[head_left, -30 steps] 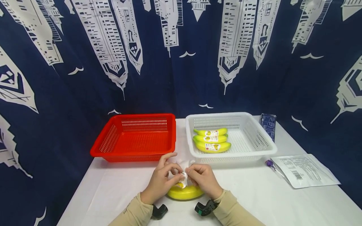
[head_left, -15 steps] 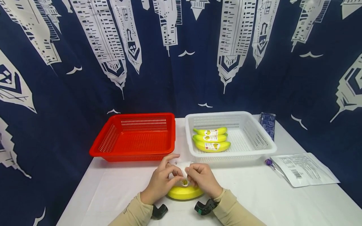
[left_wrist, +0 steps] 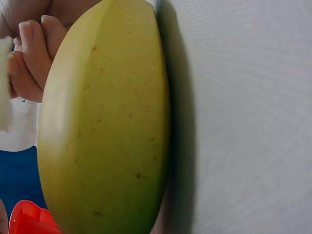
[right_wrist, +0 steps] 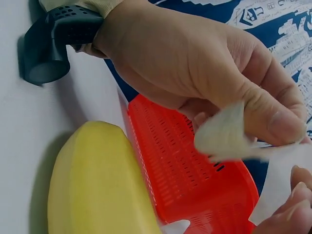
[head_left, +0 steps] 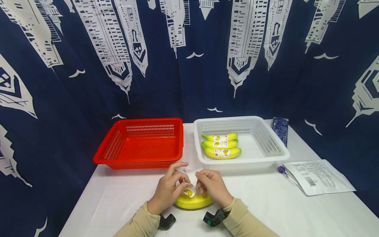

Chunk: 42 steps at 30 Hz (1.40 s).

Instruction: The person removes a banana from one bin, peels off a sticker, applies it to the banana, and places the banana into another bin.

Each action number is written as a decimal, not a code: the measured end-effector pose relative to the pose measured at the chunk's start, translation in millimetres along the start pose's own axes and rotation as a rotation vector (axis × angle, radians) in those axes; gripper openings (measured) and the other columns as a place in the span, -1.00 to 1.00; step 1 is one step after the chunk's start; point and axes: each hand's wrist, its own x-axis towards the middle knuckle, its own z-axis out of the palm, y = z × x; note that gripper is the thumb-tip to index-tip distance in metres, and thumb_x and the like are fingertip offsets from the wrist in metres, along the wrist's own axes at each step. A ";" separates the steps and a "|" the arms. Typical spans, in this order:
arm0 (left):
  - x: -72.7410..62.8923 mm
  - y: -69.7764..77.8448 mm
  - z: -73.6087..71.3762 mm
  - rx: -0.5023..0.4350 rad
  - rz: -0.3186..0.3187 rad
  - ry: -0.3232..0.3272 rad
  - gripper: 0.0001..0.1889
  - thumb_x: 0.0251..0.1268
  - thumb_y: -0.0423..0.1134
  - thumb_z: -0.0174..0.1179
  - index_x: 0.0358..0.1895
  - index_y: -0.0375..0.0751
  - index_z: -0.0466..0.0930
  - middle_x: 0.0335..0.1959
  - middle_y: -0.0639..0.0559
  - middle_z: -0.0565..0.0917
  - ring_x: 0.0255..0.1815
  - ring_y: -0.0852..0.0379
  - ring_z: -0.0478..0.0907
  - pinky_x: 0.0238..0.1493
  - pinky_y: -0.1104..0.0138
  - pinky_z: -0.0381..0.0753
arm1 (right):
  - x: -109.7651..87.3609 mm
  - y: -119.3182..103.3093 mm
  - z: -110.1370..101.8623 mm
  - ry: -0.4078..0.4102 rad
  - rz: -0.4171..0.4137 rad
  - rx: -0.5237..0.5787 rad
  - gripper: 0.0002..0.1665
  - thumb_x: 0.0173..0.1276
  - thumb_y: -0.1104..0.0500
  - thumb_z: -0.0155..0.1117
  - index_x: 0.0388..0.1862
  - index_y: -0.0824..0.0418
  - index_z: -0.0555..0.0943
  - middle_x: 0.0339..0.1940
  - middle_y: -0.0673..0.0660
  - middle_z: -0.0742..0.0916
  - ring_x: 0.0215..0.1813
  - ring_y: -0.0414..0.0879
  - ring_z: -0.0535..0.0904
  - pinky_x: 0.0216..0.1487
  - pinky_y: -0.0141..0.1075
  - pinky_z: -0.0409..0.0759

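A yellow banana point(head_left: 193, 202) lies crosswise on the white tablecloth, just under both hands. My left hand point(head_left: 169, 188) pinches a small curled sticker point(head_left: 189, 191) printed with bananas between thumb and index finger. In the right wrist view the pale back of this sticker point(right_wrist: 224, 135) is blurred beside the left thumb. White backing paper point(head_left: 191, 176) stands between the hands, and my right hand point(head_left: 214, 186) pinches its right edge. Right-hand fingers point(left_wrist: 34, 56) show behind the banana point(left_wrist: 107, 126) in the left wrist view.
A red basket point(head_left: 100, 160) stands at the back left. The white basket point(head_left: 278, 157) beside it holds three bananas point(head_left: 222, 153) with stickers. To the right lie a purple-wrapped lollipop point(head_left: 282, 170), a silvery pouch point(head_left: 322, 177) and a dark blue packet point(head_left: 280, 131).
The sticker has come away from the backing paper and shifted left and down in my left hand. My right hand has moved slightly up with the paper. The banana stays put.
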 end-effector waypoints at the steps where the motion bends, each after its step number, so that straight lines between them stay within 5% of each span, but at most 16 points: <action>1: 0.0 -0.2 0.0 0.003 0.007 0.007 -0.80 0.22 -0.26 0.47 -0.27 -0.01 0.58 0.24 -0.04 0.56 -0.36 0.31 0.54 -0.38 0.50 0.55 | 0.0 0.0 0.2 0.015 0.003 0.004 -0.55 0.57 0.14 0.16 -0.45 0.47 0.55 -0.67 0.01 0.61 -0.67 -0.21 0.43 -0.58 -0.44 0.43; 7: 0.1 -2.8 0.2 -0.016 0.088 0.030 -0.83 0.29 -0.29 0.41 -0.21 -0.08 0.57 -0.11 0.09 0.69 -0.28 0.25 0.57 -0.40 0.55 0.42 | 0.5 0.5 0.0 0.055 0.003 0.024 -0.59 0.55 0.15 0.20 -0.49 0.39 0.55 -0.68 0.02 0.59 -0.68 -0.21 0.44 -0.59 -0.43 0.43; 18: 1.8 -1.6 -0.1 -0.047 0.174 0.055 -0.77 0.19 -0.44 0.42 -0.15 -0.13 0.61 -0.16 0.09 0.76 -0.37 0.30 0.54 -0.45 0.64 0.37 | 0.8 2.5 0.8 0.094 -0.025 -0.008 -0.56 0.55 0.16 0.19 -0.53 0.40 0.51 -0.73 0.02 0.52 -0.69 -0.18 0.43 -0.62 -0.39 0.45; 27: 2.0 0.5 -0.8 -0.070 0.135 0.077 -0.67 0.08 -0.51 0.48 -0.14 -0.11 0.62 -0.31 0.13 0.71 -0.58 0.31 0.40 -0.54 0.60 0.39 | 1.8 0.9 -3.4 0.194 -0.056 -0.026 -0.58 0.53 0.18 0.22 -0.54 0.39 0.53 -0.70 0.09 0.53 -0.66 -0.15 0.46 -0.59 -0.38 0.45; 36: 1.9 -3.6 1.1 -0.082 0.140 0.102 -0.73 0.05 -0.40 0.55 -0.17 -0.10 0.76 -0.33 0.12 0.70 -0.52 0.29 0.51 -0.54 0.51 0.50 | 1.3 1.1 -1.3 0.138 -0.065 -0.012 -0.61 0.51 0.18 0.26 -0.48 0.44 0.58 -0.64 0.09 0.59 -0.64 -0.18 0.47 -0.58 -0.39 0.47; 42: 0.8 -3.9 1.3 -0.087 0.156 0.085 -0.77 0.02 -0.40 0.56 -0.25 -0.06 0.78 -0.33 0.15 0.66 -0.47 0.26 0.54 -0.48 0.53 0.53 | 0.3 4.1 -3.1 0.006 -0.095 -0.089 -0.59 0.50 0.13 0.28 -0.48 0.41 0.59 -0.67 0.09 0.56 -0.60 -0.20 0.49 -0.51 -0.35 0.56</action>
